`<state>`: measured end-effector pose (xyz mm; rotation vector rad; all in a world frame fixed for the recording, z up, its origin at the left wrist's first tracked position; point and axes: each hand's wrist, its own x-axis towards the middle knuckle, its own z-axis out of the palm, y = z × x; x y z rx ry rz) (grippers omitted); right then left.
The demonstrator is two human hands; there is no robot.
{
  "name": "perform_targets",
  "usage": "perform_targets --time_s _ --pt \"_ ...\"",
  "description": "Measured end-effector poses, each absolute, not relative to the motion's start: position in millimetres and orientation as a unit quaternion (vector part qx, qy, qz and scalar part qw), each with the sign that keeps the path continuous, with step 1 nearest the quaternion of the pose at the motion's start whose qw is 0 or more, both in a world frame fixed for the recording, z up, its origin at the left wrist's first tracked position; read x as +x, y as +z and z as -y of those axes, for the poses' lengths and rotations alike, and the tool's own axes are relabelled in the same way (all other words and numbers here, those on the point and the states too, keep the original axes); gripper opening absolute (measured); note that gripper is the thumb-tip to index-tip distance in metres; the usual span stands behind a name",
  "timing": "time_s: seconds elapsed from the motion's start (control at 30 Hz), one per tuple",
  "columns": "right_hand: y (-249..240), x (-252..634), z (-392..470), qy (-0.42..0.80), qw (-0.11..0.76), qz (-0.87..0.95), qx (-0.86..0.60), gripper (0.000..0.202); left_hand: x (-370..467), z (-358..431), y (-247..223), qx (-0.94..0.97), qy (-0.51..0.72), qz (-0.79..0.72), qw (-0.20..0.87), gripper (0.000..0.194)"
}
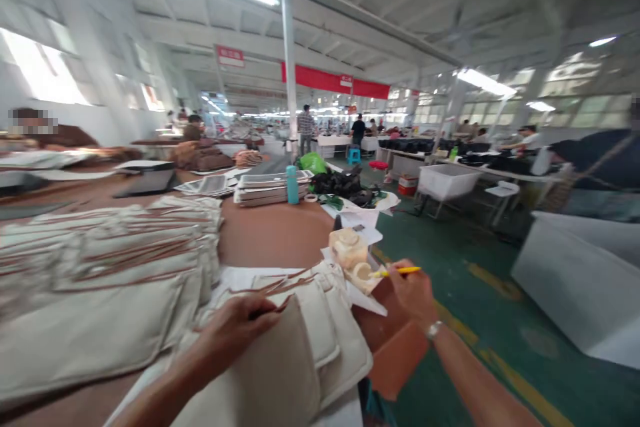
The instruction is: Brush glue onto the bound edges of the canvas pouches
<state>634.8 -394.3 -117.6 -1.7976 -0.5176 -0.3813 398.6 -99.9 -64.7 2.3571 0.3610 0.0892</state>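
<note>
My left hand (pixel 245 324) pinches the top edge of a beige fabric panel (pixel 280 367), which lies over other cream panels (pixel 345 340) on the table's near side. Held in my right hand (pixel 414 290) is a thin yellow brush-like tool (pixel 407 270), its tip at a small round cream dish (pixel 362 272). Just behind the dish stands a cream container (pixel 348 246). A bracelet circles my right wrist. Brown material (pixel 400 357) hangs at the table edge below my right hand.
Overlapping cream panels (pixel 125 267) cover the table's left. Farther back stand a teal bottle (pixel 293 184), stacked trays (pixel 265 188) and black material (pixel 345 186). White bins (pixel 585 280) stand at right, near a person in dark clothing (pixel 600 154). Other people are in the background.
</note>
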Motion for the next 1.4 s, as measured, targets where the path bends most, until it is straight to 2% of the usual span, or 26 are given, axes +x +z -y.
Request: perform_targets --time_s 0.17,0.27,0.33,0.57,0.73,0.9,1.0,1.07,1.23,1.3,1.4 --pt "-89.3 585.9 393.6 -0.102 0.673 0.220 -0.698 0.036 373.3 126.8 -41.3 0.866 0.035 -0.157 0.474 0.036" --pt "-64.9 537.7 386.7 -0.045 0.755 0.253 -0.603 0.029 363.5 132.9 -36.7 0.863 0.031 -0.134 0.486 0.032" --pt "-52.6 511.2 378.8 -0.030 0.774 0.293 -0.560 0.024 359.8 135.4 -34.1 0.866 0.034 -0.131 0.482 0.031" --pt "-44.5 485.8 350.2 -0.071 0.680 0.429 -0.591 0.018 350.3 143.0 -28.5 0.851 0.022 -0.118 0.510 0.031" --pt "-40.4 493.1 356.2 -0.139 0.685 0.401 -0.592 0.016 345.9 144.3 -31.2 0.830 0.014 -0.110 0.546 0.032" --pt "-41.3 484.1 358.6 -0.099 0.649 0.458 -0.600 0.018 347.7 147.5 -33.2 0.845 0.029 -0.099 0.525 0.028" --pt "-48.0 489.1 359.9 -0.111 0.652 0.418 -0.623 0.017 345.1 151.4 -34.4 0.871 0.062 -0.081 0.481 0.024" --pt "-49.3 496.4 366.4 -0.118 0.676 0.379 -0.621 0.016 340.5 155.2 -37.3 0.899 0.132 -0.062 0.413 0.020" --pt "-30.7 503.1 390.6 -0.027 0.764 0.334 -0.552 0.019 326.2 170.7 -44.0 0.928 0.356 0.088 0.070 0.019" --pt "-21.0 497.5 395.2 0.001 0.757 0.348 -0.553 0.017 321.8 176.6 -42.0 0.919 0.370 0.137 -0.016 0.020" --pt "-13.5 485.4 394.2 0.021 0.727 0.397 -0.560 0.015 317.2 180.8 -36.0 0.915 0.349 0.192 -0.059 0.018"
